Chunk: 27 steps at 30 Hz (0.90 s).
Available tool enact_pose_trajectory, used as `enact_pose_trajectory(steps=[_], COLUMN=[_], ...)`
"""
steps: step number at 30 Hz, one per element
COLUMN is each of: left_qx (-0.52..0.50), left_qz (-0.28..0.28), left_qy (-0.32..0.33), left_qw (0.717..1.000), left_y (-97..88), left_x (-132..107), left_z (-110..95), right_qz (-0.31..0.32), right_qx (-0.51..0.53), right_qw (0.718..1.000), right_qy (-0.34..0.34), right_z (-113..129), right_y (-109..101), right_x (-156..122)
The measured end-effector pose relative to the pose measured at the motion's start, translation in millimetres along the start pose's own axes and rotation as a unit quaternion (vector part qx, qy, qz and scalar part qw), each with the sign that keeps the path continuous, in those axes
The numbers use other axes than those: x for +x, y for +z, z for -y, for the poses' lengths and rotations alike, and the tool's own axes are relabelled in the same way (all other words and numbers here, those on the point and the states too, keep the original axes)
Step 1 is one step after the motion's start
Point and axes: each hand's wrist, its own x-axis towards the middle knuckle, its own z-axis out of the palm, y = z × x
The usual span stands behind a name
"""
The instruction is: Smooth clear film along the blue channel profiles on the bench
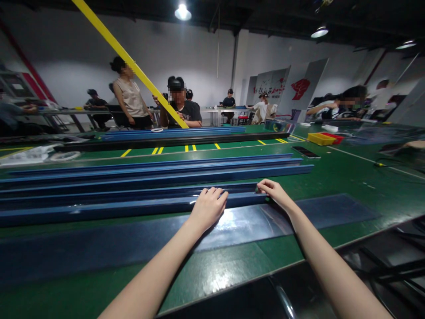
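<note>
A long dark-blue plastic channel [133,206] lies across the table nearest me, its right end between my two hands. My left hand [210,204] rests over it a little short of that end, fingers bent over the near wall and gripping it. At the channel's end, my right hand [270,189] is closed in a pinch; what sits between thumb and finger is too small to make out. Beneath both forearms is a flat, glossy clear strip [245,226] on the green table [348,177].
Beyond lie several more blue channels [199,168] and a long black bar [186,141]. A phone [306,152] and a yellow tray [320,139] are to the right. Across the table, a seated person [191,113] holds a long yellow strip [133,66] slanting upward. Other people are farther back.
</note>
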Motion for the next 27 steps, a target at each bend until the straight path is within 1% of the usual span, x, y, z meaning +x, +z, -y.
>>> enact_pose_trajectory(steps=[4, 9, 14, 21, 27], left_qx=[-0.002, -0.004, -0.004, -0.003, -0.008], left_qz=[0.001, 0.007, 0.005, 0.014, 0.023], left_qy=[0.004, 0.005, 0.004, 0.001, 0.001], left_qw=[1.000, 1.000, 1.000, 1.000, 1.000], left_y=[-1.0, -1.1, -1.0, -0.9, -1.0], left_x=[0.1, -0.3, -0.4, -0.7, -0.3], left_z=[0.6, 0.8, 0.4, 0.6, 1.2], right_qz=[-0.010, -0.003, 0.008, 0.012, 0.021], right_qx=[0.009, 0.017, 0.004, -0.042, -0.040], right_qw=[1.000, 1.000, 1.000, 0.999, 0.999], right_qy=[0.006, 0.004, 0.005, 0.008, -0.007], right_z=[1.3, -1.7, -3.1, -2.8, -8.3], right_y=[0.0, -0.9, -2.0, -2.6, -2.8], right_x=[0.2, 1.4, 2.3, 1.6, 3.6])
